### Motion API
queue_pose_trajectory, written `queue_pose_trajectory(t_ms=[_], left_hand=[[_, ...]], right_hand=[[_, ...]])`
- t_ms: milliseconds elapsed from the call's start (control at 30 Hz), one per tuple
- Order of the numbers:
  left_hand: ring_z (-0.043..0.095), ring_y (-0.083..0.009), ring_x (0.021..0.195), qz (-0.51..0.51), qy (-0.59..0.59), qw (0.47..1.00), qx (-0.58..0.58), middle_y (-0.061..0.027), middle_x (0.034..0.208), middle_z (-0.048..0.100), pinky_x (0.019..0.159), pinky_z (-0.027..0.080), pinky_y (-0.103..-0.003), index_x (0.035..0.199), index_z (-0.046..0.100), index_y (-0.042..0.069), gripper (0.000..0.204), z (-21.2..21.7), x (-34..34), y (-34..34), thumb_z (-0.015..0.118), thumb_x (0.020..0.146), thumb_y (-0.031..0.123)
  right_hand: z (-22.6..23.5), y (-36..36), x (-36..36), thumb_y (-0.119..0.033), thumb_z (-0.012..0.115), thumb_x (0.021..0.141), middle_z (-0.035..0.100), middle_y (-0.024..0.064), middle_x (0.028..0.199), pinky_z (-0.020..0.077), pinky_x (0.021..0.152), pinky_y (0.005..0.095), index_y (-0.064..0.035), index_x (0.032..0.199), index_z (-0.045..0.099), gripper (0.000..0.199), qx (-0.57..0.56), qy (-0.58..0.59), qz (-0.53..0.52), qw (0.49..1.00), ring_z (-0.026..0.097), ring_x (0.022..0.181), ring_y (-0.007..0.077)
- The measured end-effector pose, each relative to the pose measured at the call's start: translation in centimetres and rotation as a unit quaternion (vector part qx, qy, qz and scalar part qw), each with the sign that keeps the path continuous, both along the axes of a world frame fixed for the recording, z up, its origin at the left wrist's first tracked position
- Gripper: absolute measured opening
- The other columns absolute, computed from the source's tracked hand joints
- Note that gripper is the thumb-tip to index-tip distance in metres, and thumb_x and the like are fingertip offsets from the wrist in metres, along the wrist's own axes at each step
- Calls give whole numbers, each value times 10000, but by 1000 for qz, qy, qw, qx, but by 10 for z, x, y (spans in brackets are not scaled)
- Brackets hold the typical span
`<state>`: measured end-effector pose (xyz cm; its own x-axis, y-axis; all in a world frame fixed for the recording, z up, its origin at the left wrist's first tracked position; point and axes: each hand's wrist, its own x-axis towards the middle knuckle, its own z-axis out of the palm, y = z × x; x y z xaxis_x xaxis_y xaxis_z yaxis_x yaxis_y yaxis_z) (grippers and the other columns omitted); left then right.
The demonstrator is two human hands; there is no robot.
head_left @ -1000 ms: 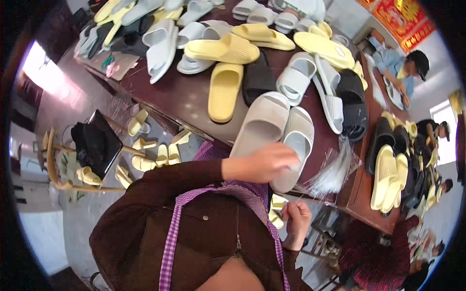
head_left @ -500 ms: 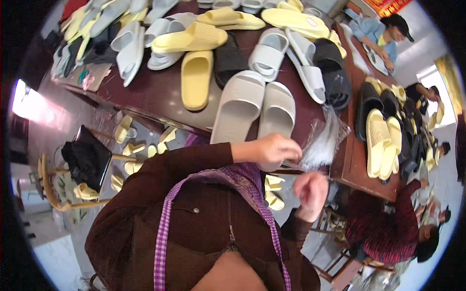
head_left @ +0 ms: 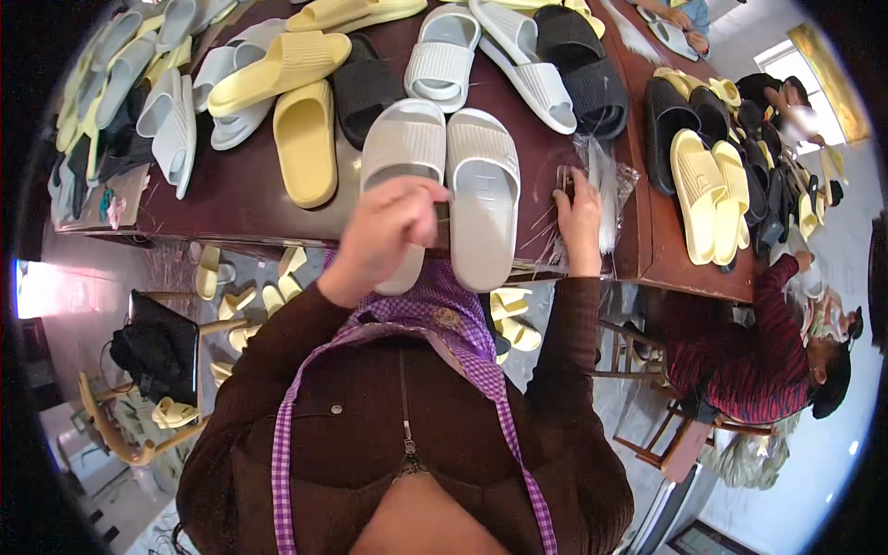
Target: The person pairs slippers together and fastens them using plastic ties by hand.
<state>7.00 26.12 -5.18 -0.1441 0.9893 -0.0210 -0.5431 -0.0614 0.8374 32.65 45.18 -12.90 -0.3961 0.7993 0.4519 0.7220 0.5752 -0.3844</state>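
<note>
Covering part of the left grey slipper [head_left: 403,143], my left hand [head_left: 384,229] is curled in, thumb close to the fingers (it is blurred, so I cannot tell whether I pinch anything). My right hand [head_left: 580,217] is over the table [head_left: 231,199], fingers bent, beside a bundle of white strands [head_left: 606,199] in clear plastic; whether they close on something there, I cannot tell. Between my hands lies the right grey slipper [head_left: 484,222], side by side with its mate, heels toward me at the table's edge. Below them is my purple checked apron [head_left: 430,310]. Farther out, a yellow slipper [head_left: 305,153] lies near a black slipper [head_left: 365,88]. Well to my right are more yellow slippers [head_left: 708,199] and a co-worker [head_left: 740,365] in a red-and-black striped top.
</note>
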Motion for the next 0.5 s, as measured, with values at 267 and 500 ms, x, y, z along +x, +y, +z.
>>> queue_pose_trajectory(t_ms=[267,500], left_hand=[[475,-103,567,130,-27,991,-18,-23,628,508,573,416,-240,1060,571,-46,233,1,-35,-35,463,938,122],[518,-116,607,138,-39,989,-22,-45,678,554,589,428,-237,1076,566,-49,244,-2,-34,-45,468,941,130]], right_hand=[[-2,5,-1,-74,587,817,562,206,1172,410,927,401,1,1153,551,346,52,31,35,998,528,1075,361],[30,-24,3,-17,561,840,550,208,1211,491,789,317,9,1108,595,271,28,106,-33,993,607,939,266]])
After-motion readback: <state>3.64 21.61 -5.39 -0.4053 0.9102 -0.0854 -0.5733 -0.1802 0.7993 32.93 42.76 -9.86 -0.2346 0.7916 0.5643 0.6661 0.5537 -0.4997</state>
